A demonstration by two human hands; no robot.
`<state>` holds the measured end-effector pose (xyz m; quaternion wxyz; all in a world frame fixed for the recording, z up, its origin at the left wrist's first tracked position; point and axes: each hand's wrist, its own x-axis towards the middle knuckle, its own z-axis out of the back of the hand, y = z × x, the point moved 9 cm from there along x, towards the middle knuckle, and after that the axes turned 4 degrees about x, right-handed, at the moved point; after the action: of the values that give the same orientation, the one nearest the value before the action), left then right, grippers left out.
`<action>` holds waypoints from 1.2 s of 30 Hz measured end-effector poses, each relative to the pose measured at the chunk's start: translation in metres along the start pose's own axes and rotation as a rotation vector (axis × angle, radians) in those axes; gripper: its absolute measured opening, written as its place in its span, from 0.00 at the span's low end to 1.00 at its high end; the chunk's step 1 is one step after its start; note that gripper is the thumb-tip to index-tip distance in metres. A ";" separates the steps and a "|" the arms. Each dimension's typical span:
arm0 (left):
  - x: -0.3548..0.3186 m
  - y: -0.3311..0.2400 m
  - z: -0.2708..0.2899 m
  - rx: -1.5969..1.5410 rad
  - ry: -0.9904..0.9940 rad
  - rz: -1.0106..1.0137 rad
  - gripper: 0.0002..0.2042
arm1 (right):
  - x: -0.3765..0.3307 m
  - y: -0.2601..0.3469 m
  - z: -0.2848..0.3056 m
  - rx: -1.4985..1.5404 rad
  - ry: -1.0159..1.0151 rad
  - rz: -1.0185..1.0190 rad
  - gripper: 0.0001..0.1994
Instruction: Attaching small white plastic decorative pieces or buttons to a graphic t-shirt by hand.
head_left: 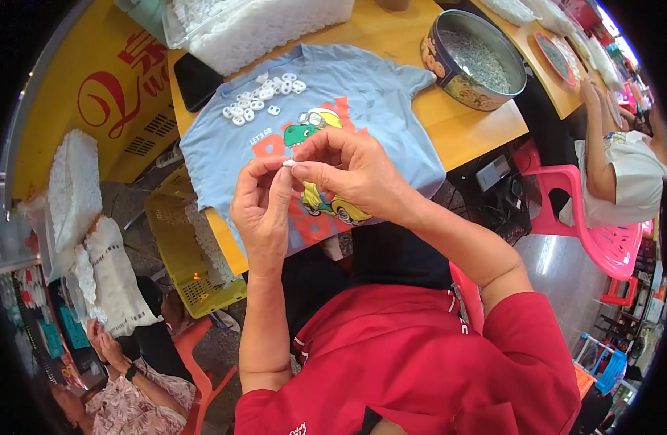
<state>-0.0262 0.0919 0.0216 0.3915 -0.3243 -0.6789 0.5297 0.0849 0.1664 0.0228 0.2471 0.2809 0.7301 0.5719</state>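
Observation:
Between the fingertips of both hands is one small white plastic piece point(288, 163). My left hand point(263, 206) pinches it from the left with thumb and forefinger. From the right, my right hand point(351, 174) closes its thumb and finger on the same piece, partly hiding it. Beneath them a light blue T-shirt point(391, 109) with a cartoon print is spread over the table. Beyond my hands, several loose white two-holed plastic pieces point(274, 110) lie on the shirt in a loose cluster.
A clear tub point(275, 32) heaped with white pieces stands at the back. At the right back is a round tin point(472, 61) of small metal parts. A black phone point(195, 81) lies left; a yellow crate point(175, 239) stands below. Other people sit on both sides.

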 end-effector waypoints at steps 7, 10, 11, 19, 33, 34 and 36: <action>-0.003 0.009 -0.006 -0.166 0.031 0.113 0.07 | -0.009 0.012 0.007 -0.301 -0.070 0.204 0.07; -0.004 0.015 -0.005 -0.167 0.013 0.155 0.07 | -0.016 0.026 0.006 -0.457 -0.128 0.376 0.06; -0.005 0.019 -0.004 -0.177 0.007 0.187 0.07 | -0.015 0.024 0.007 -0.456 -0.129 0.375 0.06; -0.001 0.023 0.001 -0.156 -0.006 0.184 0.06 | -0.014 0.043 0.038 -0.701 -0.126 0.549 0.04; 0.001 0.030 0.005 -0.164 -0.007 0.209 0.06 | 0.021 0.050 0.081 -1.208 -0.011 0.457 0.05; 0.000 0.030 0.005 -0.152 -0.006 0.218 0.06 | 0.023 0.049 0.077 -1.251 0.024 0.465 0.05; 0.000 0.031 0.005 -0.141 -0.007 0.229 0.06 | 0.026 0.046 0.074 -1.301 0.050 0.451 0.05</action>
<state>-0.0296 0.0969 -0.0087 0.3025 -0.4245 -0.6744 0.5230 0.1223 0.2448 0.0503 0.2233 0.2071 0.1674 0.9377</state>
